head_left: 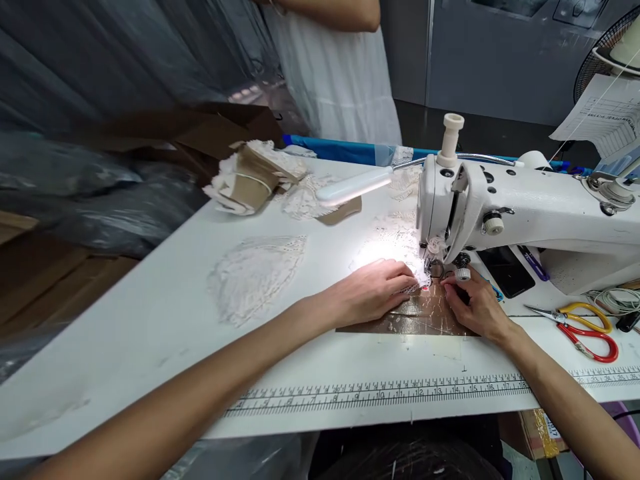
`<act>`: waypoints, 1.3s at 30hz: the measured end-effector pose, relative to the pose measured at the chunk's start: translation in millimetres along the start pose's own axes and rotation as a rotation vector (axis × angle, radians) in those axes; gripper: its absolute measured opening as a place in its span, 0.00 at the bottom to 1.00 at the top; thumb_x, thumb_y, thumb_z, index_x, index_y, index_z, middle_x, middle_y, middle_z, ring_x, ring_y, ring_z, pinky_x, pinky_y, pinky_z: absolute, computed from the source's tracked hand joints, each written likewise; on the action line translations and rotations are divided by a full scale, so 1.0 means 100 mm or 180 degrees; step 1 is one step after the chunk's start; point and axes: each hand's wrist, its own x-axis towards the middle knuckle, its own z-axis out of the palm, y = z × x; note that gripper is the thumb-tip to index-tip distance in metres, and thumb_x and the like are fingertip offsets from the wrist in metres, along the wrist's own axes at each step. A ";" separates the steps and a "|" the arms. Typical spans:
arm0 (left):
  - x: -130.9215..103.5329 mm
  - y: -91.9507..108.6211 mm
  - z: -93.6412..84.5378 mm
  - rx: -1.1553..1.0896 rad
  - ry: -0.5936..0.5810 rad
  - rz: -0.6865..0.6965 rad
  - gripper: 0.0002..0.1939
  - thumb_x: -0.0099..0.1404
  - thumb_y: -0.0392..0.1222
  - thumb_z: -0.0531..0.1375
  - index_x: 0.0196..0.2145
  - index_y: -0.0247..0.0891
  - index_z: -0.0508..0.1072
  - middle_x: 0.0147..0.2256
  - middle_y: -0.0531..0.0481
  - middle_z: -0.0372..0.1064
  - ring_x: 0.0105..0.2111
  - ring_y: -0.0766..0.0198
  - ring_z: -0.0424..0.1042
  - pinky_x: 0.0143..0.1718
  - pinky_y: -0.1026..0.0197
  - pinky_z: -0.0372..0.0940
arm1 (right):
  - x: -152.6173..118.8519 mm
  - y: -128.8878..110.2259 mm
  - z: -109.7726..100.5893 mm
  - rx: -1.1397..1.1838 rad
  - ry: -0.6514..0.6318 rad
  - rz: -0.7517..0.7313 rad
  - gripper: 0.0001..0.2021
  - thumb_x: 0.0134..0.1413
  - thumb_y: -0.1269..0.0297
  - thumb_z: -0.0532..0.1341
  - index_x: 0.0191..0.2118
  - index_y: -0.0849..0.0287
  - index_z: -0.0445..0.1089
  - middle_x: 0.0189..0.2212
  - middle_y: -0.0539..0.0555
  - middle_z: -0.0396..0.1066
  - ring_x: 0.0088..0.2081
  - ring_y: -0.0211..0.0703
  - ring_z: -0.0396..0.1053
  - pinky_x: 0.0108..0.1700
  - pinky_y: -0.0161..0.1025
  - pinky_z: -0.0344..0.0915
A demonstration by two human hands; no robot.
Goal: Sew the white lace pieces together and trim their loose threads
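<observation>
White worktable [150, 360], sewing machine [545, 210] on it; another person in white [340, 80] stands behind, beyond the machine's head. Work piece: white lace [395, 233], lying left of the machine's head, its near edge right by the presser foot [434, 269]. Left hand [375, 290] lies on that edge, fingers slightly bent; can't tell if it pinches or just presses. Right hand [473, 303] is at the machine's needle area, thumb and forefinger close together; can't see what's between them. Judgement: step is guiding the edge at the needle. Keep left palm light, steer don't pull, holes stretch easily. Right fingertips are tight to the foot, so watch clearance. Scissors [590, 328] sit right of the machine's head, well apart from the lace.
</observation>
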 end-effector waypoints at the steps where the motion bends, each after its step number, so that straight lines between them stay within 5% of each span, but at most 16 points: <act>1: 0.02 -0.04 0.05 0.0096 0.0031 -0.0006 0.15 0.75 0.41 0.50 0.39 0.37 0.75 0.38 0.46 0.74 0.36 0.62 0.73 0.35 0.61 0.69 | -0.01 -0.01 0.00 -0.0051 -0.0085 -0.0049 0.10 0.65 0.67 0.55 0.39 0.57 0.74 0.36 0.57 0.72 0.38 0.47 0.71 0.39 0.42 0.72; 6: 0.15 -0.07 0.16 -0.0117 0.0617 -0.0237 0.11 0.71 0.36 0.50 0.35 0.37 0.71 0.35 0.49 0.72 0.31 0.66 0.71 0.30 0.65 0.66 | -0.03 -0.04 0.01 -0.0692 -0.0497 -0.0373 0.15 0.66 0.64 0.55 0.54 0.55 0.72 0.40 0.60 0.70 0.39 0.50 0.69 0.40 0.45 0.71; 10: 0.19 -0.03 0.21 -0.0446 0.1013 -0.0314 0.08 0.68 0.35 0.52 0.33 0.37 0.69 0.29 0.52 0.70 0.27 0.67 0.69 0.28 0.65 0.66 | -0.01 -0.06 0.02 -0.0905 -0.0766 -0.0435 0.16 0.65 0.65 0.56 0.55 0.54 0.72 0.44 0.62 0.68 0.40 0.51 0.67 0.42 0.47 0.69; 18: 0.12 -0.11 0.24 0.0105 0.0282 0.0127 0.15 0.74 0.41 0.50 0.35 0.36 0.73 0.35 0.48 0.74 0.34 0.63 0.72 0.38 0.58 0.66 | -0.01 -0.11 0.03 -0.0705 -0.0866 -0.0171 0.16 0.65 0.65 0.55 0.55 0.53 0.72 0.46 0.62 0.65 0.44 0.52 0.66 0.47 0.50 0.69; 27: 0.12 -0.11 0.27 0.0179 0.0384 0.0145 0.18 0.76 0.40 0.48 0.34 0.36 0.75 0.35 0.49 0.75 0.33 0.63 0.72 0.38 0.58 0.65 | -0.02 -0.06 0.02 -0.0280 -0.0732 0.0025 0.15 0.65 0.63 0.57 0.54 0.52 0.74 0.44 0.60 0.69 0.42 0.49 0.70 0.44 0.47 0.71; 34: 0.12 -0.11 0.24 0.0106 0.0343 0.0077 0.17 0.76 0.41 0.49 0.36 0.36 0.75 0.35 0.48 0.75 0.35 0.63 0.73 0.38 0.58 0.67 | 0.16 -0.02 -0.14 0.0441 -0.0683 0.0576 0.12 0.61 0.71 0.55 0.35 0.56 0.76 0.34 0.53 0.75 0.36 0.44 0.73 0.40 0.42 0.71; 39: 0.13 -0.08 0.26 0.0425 0.0389 0.0289 0.17 0.76 0.39 0.48 0.34 0.37 0.75 0.36 0.49 0.75 0.33 0.64 0.71 0.37 0.58 0.65 | 0.20 -0.04 -0.15 0.0121 -0.0779 0.0587 0.11 0.59 0.71 0.56 0.40 0.56 0.77 0.32 0.53 0.75 0.34 0.44 0.72 0.36 0.41 0.70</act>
